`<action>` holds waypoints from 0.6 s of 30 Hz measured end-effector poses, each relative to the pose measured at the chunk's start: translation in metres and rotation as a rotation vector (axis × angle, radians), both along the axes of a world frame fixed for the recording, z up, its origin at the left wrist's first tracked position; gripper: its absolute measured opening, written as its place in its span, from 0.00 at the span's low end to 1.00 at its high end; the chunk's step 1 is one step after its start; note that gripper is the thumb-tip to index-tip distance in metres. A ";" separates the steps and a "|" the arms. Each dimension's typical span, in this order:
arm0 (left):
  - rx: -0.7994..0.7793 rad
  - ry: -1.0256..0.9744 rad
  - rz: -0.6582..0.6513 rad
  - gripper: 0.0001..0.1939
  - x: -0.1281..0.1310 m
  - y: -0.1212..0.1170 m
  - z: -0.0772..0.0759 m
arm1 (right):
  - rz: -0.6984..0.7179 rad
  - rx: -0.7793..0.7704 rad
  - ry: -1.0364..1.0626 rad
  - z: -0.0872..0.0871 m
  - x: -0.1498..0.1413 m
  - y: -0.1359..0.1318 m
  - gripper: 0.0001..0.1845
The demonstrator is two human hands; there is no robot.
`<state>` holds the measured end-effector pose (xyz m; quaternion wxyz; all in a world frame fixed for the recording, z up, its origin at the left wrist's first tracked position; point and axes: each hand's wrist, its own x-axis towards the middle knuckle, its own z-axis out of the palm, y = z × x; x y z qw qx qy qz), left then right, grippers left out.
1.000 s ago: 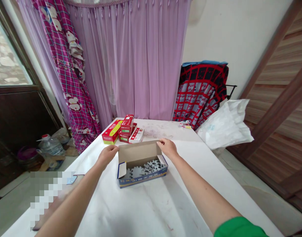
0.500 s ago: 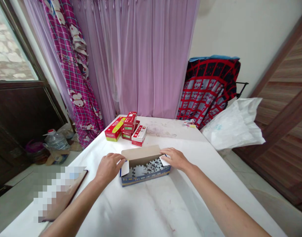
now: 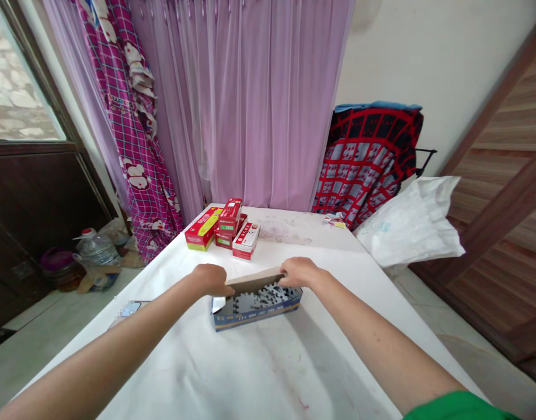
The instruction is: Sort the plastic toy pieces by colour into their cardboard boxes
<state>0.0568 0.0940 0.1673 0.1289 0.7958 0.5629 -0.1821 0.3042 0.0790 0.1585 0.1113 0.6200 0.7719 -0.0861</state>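
A long blue cardboard box (image 3: pixel 257 317) stands uncovered on the white table, full of grey toothed plastic pieces (image 3: pixel 268 296) that look like interlocking gears or tiles. At its rear left corner is my left hand (image 3: pixel 212 280), thumb over the inner side and fingers curled behind the raised back flap (image 3: pixel 257 276). My right hand (image 3: pixel 298 272) grips the same flap at the rear right corner, its fingers mostly hidden behind. A white end flap (image 3: pixel 218 304) sticks out below my left hand.
Farther back on the table are a red and yellow box (image 3: pixel 202 228), two stacked red boxes (image 3: pixel 230 217) and a white and red box (image 3: pixel 247 240). A phone (image 3: pixel 130 309) lies by the left edge, partly blurred. Beyond the right edge is a white bag (image 3: pixel 412 224).
Both hands have shifted from the end flaps to the rear corners, closing round the back flap. That flap looks lower and tilted. My left forearm now covers much of the item at the left.
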 end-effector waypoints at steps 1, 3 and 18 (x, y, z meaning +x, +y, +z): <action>-0.028 -0.025 -0.016 0.20 -0.006 0.001 0.001 | 0.017 -0.012 0.009 0.001 0.003 0.001 0.19; -0.077 -0.096 -0.047 0.19 -0.021 0.000 0.002 | 0.067 -0.053 0.058 0.003 0.013 0.004 0.20; 0.282 -0.188 0.023 0.25 -0.056 -0.053 -0.030 | 0.217 0.189 0.066 -0.019 0.048 -0.007 0.27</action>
